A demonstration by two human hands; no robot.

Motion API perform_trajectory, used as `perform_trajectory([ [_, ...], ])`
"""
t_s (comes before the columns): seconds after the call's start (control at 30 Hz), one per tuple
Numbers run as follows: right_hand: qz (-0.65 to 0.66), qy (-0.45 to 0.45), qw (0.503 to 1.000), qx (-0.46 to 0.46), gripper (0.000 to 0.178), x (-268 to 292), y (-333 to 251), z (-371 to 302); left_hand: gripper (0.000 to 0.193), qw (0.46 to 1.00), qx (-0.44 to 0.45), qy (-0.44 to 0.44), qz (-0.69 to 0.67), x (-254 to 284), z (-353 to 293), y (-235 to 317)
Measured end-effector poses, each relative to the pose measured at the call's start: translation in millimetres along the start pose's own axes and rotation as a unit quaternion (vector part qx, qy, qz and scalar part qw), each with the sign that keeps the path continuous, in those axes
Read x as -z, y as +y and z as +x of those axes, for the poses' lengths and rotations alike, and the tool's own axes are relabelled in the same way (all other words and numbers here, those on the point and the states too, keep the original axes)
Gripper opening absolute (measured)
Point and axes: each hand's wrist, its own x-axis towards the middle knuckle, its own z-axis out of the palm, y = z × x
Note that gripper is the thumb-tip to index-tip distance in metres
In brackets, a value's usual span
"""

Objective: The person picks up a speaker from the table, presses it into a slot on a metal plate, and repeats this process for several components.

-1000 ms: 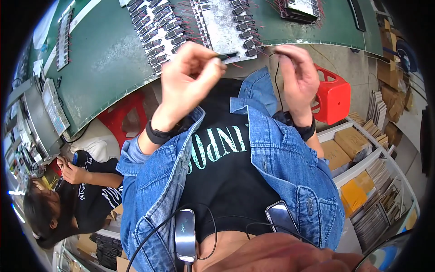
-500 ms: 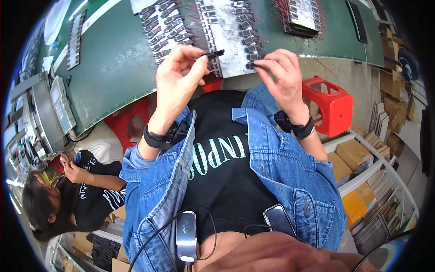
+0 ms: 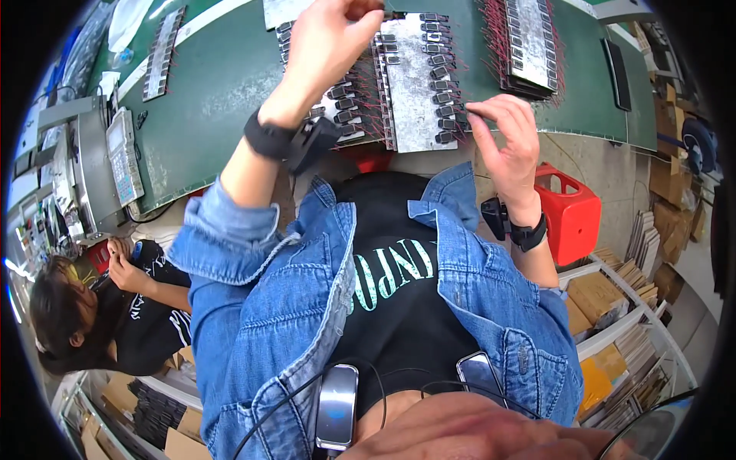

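My left hand point(image 3: 337, 34) reaches to the far end of a pale metal plate point(image 3: 410, 84). Its fingers are curled closed, and a slim black piece point(image 3: 394, 14) shows at the fingertips. Small black parts with thin red wires point(image 3: 441, 73) line the plate's right edge, and more sit along its left edge. Beside the near right edge, my right hand point(image 3: 510, 138) has thumb and forefinger pinched close to that row; whatever lies between them is too small to make out. A second plate, filled with similar black parts point(image 3: 345, 103), lies partly hidden beneath my left forearm.
A stack of plates with red wires point(image 3: 533, 46) stands on the green table point(image 3: 207, 107) at the right, near a black flat bar point(image 3: 616, 74). Another loaded strip point(image 3: 163, 54) lies far left. A red stool point(image 3: 571, 215) is at my right; a person point(image 3: 115, 307) sits at my left.
My left hand has moved away from me to the plate's far end with the slim black piece. The right hand has shifted slightly right and down in the picture, as has the whole view.
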Motion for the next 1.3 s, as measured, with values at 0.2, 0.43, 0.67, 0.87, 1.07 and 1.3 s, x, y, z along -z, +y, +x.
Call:
perform_trajectory([
  [0.2,-0.027,-0.058,0.995,0.070,0.016,0.4,-2.8,43.4,0.014,0.990,-0.060,0.005,0.127,-12.4,24.7,-25.1],
  [0.43,-0.091,-0.081,0.977,0.174,0.014,-45.7,6.2,101.1,0.016,0.943,-0.081,0.001,0.322,-11.8,26.5,-39.0],
  [0.67,-0.178,-0.178,0.942,0.221,0.013,-75.9,10.9,124.2,0.015,0.941,-0.248,0.108,0.204,39.2,-23.6,-16.6],
  [0.87,-0.183,-0.187,0.947,0.185,0.009,-73.2,-12.5,122.3,0.016,0.911,-0.126,0.257,0.296,153.0,-82.7,-103.7],
  [1.07,-0.203,-0.233,0.935,0.174,0.011,-80.9,-16.5,132.4,0.052,0.802,0.036,0.287,0.523,275.1,-96.9,-210.3],
  [1.3,-0.177,-0.232,0.936,0.195,0.020,-87.8,-9.7,130.9,0.055,0.829,0.099,0.213,0.507,271.0,-108.5,-204.3],
])
